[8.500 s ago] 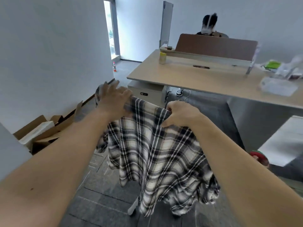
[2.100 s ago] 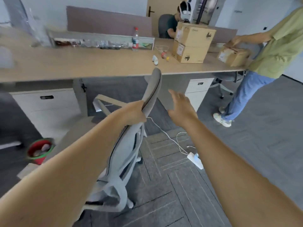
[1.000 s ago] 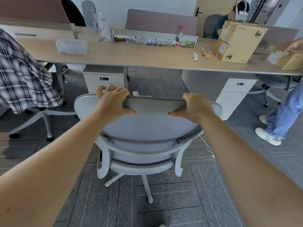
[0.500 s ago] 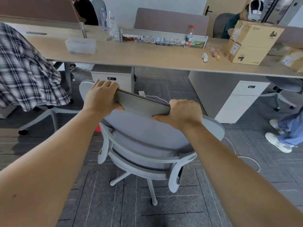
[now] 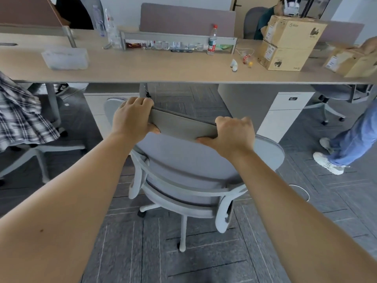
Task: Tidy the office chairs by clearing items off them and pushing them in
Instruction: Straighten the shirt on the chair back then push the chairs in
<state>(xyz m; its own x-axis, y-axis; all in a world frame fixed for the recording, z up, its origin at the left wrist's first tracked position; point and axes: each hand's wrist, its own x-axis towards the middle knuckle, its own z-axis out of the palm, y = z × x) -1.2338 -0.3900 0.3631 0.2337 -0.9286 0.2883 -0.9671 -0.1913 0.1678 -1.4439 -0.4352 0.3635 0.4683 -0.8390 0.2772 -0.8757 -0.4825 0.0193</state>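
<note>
A grey office chair (image 5: 189, 160) stands in front of me with its back toward me, facing the long wooden desk (image 5: 155, 66). My left hand (image 5: 131, 118) grips the top edge of the backrest on the left. My right hand (image 5: 234, 132) grips the same edge on the right. The seat is hidden behind the backrest. At the left edge, a black-and-white plaid shirt (image 5: 22, 117) hangs over another chair (image 5: 43, 149).
White drawer cabinets (image 5: 285, 111) stand under the desk on both sides of the gap ahead. Cardboard boxes (image 5: 289, 41), a water bottle (image 5: 212, 39) and a clear plastic box (image 5: 65, 58) sit on the desk. A person's legs (image 5: 350, 139) stand at right, near a cable (image 5: 302, 190) on the floor.
Earlier I held the plaid shirt; it now hangs on the left chair. I took the grey chair's backrest in both hands, and the chair has rolled closer to the desk.
</note>
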